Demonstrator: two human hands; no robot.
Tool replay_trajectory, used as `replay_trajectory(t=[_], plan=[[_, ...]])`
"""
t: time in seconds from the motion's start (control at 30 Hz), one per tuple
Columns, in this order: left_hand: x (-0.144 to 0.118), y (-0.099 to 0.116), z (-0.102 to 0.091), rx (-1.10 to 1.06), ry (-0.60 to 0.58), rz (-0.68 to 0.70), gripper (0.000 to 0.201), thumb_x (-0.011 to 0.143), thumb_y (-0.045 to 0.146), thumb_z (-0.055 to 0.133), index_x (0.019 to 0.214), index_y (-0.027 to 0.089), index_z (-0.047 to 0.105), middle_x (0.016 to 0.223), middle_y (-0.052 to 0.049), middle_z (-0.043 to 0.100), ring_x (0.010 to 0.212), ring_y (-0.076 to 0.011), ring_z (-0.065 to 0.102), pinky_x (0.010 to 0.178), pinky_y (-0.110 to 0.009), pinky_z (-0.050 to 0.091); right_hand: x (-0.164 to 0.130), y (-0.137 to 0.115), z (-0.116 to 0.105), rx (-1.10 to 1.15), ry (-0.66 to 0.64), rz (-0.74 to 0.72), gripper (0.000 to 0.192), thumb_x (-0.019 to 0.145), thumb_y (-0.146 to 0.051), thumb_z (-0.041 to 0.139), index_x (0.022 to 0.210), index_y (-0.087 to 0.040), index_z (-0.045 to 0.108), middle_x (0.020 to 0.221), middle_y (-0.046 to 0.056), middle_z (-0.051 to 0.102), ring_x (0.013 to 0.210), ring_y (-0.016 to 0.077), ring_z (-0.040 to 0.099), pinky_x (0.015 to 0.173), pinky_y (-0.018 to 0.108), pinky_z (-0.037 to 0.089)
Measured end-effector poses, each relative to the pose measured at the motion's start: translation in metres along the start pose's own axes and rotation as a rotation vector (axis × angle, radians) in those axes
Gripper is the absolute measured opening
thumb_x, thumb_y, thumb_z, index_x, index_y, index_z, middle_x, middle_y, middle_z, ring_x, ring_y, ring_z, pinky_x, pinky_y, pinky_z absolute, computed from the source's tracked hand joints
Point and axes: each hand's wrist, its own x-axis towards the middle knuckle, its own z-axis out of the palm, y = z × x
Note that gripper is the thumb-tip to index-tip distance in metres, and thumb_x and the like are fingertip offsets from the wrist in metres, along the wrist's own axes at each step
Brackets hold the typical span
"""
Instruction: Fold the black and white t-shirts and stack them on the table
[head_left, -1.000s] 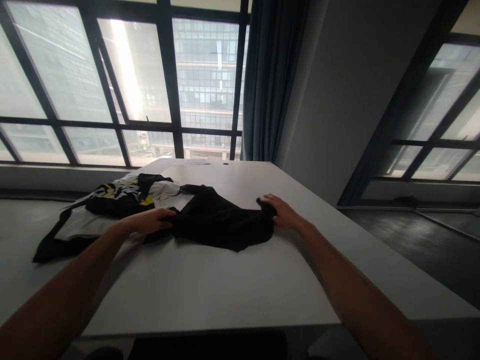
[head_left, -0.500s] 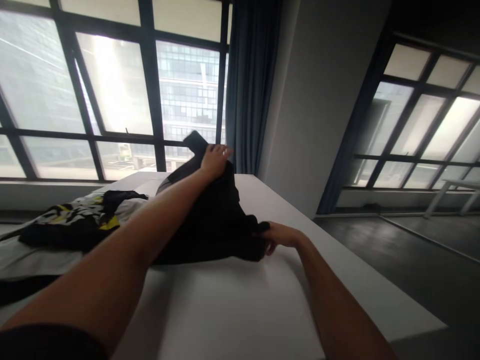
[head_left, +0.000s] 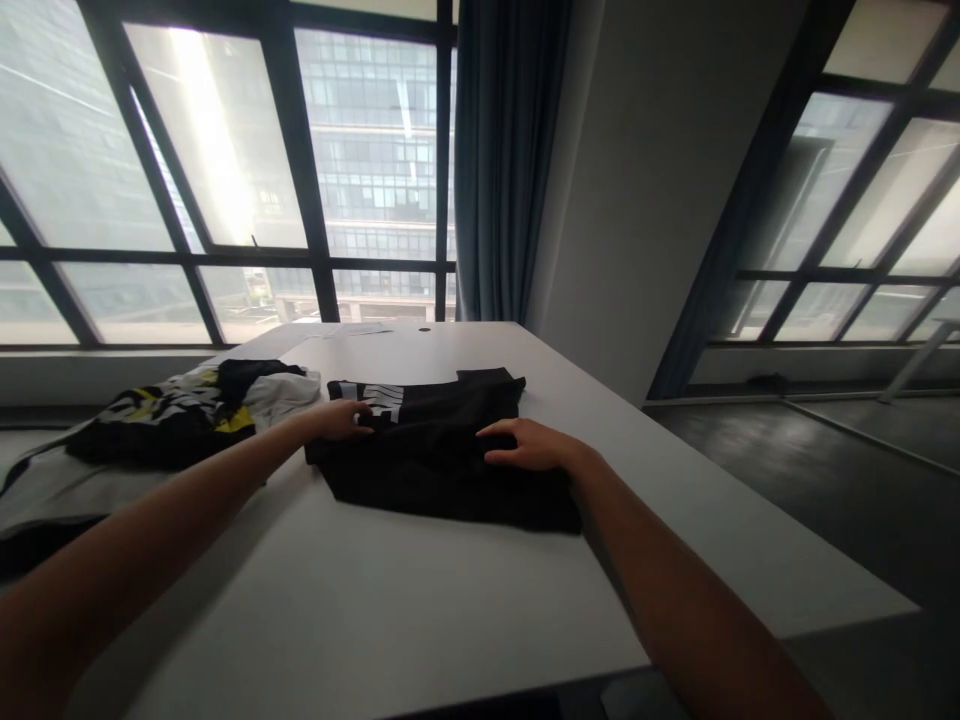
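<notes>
Though folded, soft black garment

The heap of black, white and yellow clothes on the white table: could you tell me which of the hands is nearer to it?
Left. The left hand lies just beside the heap; the right hand rests farther off.

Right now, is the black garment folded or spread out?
Folded: the black garment lies as a compact flat rectangle on the table, both hands resting on it.
</notes>
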Motion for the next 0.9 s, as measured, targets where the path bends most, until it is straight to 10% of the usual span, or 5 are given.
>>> replay_trajectory(t=[0.23,0.47,0.6,0.77,0.9], plan=[[-0.055,-0.045,0.025,-0.132,-0.180,-0.069,0.107,0.070,0.079,0.056,0.154,0.017,0.031,0.160,-0.018,0.030,0.145,-0.0360,0.031,0.117,-0.044,0.027,0.013,0.065,0.006,-0.302,0.041,0.376,0.043,0.081,-0.038,0.068,0.120,-0.019,0.069,0.124,0.014,0.067,0.113,0.0314,0.063,0.096,0.040,0.050],[-0.111,-0.046,0.007,-0.134,-0.210,0.087,0.087,0.066,0.066,0.070,0.142,0.028,0.052,0.158,-0.009,0.038,0.140,-0.0339,0.040,0.114,-0.041,0.033,-0.009,0.105,-0.015,-0.477,0.333,0.875,0.049,0.079,-0.022,0.058,0.127,-0.014,0.064,0.129,0.023,0.062,0.115,0.0393,0.060,0.093,0.057,0.047],[-0.129,-0.031,-0.003,-0.073,-0.199,0.018,0.059,0.065,0.065,0.070,0.109,0.027,0.075,0.118,-0.009,0.071,0.106,-0.0327,0.065,0.092,-0.038,0.049,-0.001,0.094,-0.010,-0.423,0.265,0.546,0.055,0.085,-0.028,0.055,0.139,-0.017,0.055,0.143,0.016,0.053,0.128,0.0329,0.053,0.106,0.047,0.043],[-0.136,-0.011,-0.009,-0.249,-0.395,0.027,0.050,0.072,0.070,0.061,0.076,0.023,0.077,0.070,-0.004,0.073,0.065,-0.0227,0.067,0.064,-0.030,0.049,0.017,0.089,0.013,-0.238,0.014,0.317,0.058,0.090,-0.045,0.057,0.140,-0.015,0.055,0.150,0.015,0.047,0.139,0.0306,0.043,0.116,0.042,0.033],[-0.125,-0.001,-0.001,-0.066,-0.065,-0.065,0.059,0.086,0.070,0.042,0.091,0.022,0.076,0.095,-0.009,0.076,0.090,-0.0281,0.069,0.081,-0.036,0.050,0.013,0.109,0.014,-0.184,0.003,0.361,0.069,0.090,-0.056,0.055,0.145,-0.013,0.049,0.156,0.016,0.036,0.143,0.0320,0.035,0.119,0.044,0.027]])
